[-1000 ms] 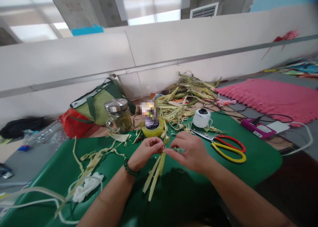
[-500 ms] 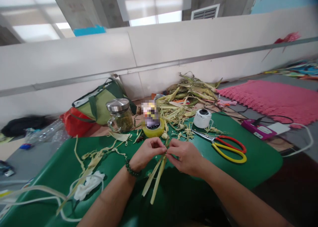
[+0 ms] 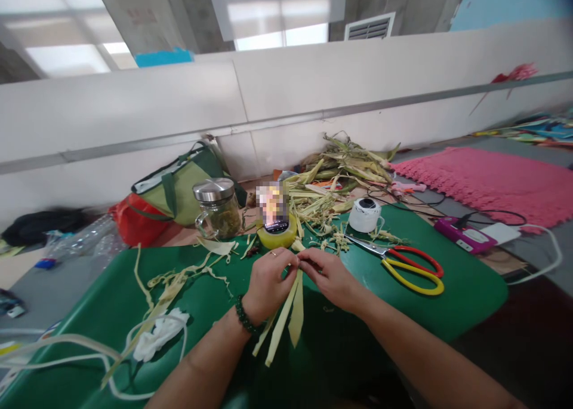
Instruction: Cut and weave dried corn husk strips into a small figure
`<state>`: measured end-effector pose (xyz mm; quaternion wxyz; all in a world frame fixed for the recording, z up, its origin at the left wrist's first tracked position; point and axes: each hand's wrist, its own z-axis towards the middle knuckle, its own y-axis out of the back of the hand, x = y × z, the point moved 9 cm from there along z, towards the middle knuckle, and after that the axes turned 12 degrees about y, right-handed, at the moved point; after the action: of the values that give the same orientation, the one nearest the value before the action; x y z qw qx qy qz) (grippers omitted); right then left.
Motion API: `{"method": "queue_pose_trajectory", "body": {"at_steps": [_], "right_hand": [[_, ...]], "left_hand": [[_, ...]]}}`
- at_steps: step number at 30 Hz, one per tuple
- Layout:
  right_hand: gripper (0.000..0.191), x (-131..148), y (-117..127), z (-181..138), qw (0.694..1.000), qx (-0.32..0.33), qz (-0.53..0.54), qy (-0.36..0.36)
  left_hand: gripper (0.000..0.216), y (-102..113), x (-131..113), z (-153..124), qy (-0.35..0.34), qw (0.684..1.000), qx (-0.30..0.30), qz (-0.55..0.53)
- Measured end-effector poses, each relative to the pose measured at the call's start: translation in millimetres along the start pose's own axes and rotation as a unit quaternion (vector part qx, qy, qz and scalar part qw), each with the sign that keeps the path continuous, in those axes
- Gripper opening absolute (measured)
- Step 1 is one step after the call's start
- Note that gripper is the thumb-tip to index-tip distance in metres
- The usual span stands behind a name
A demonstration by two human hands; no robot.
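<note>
My left hand and my right hand meet over the green mat. Both pinch the top of a bunch of pale corn husk strips, which hang down toward me between my wrists. My left hand's fingers curl round the strips; a dark bead bracelet sits on that wrist. The fingertips of my right hand press on the same spot from the right.
Red-and-yellow scissors lie right of my hands, a white thread spool behind them. A yellow tape roll, a glass jar, a husk pile, loose husk scraps and a pink mat surround the green mat.
My hands have drawn closer together and slightly nearer me. My left hand has turned knuckles-up over the strips, and the bunch now hangs more spread out.
</note>
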<state>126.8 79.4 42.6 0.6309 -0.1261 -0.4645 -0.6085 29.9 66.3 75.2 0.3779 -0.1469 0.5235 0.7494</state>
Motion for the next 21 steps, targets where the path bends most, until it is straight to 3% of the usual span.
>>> {"method": "queue_pose_trajectory", "body": {"at_steps": [4, 8, 13, 21], "right_hand": [[0.013, -7, -1, 2, 0.998, -0.002, 0.059, -0.021], [0.014, -13, 3, -1, 0.994, -0.041, 0.086, -0.053], [0.014, -8, 6, -1, 0.984, -0.071, 0.156, -0.045], [0.015, -5, 3, 3, 0.994, -0.049, 0.096, -0.029]], "left_hand": [[0.018, 2, -10, -4, -0.055, 0.998, -0.018, 0.016], [0.017, 8, -7, -2, -0.043, 0.998, -0.036, -0.041], [0.010, 13, -3, -2, -0.027, 0.994, -0.055, -0.091], [0.015, 13, -11, -2, -0.047, 0.994, -0.053, -0.081]]}}
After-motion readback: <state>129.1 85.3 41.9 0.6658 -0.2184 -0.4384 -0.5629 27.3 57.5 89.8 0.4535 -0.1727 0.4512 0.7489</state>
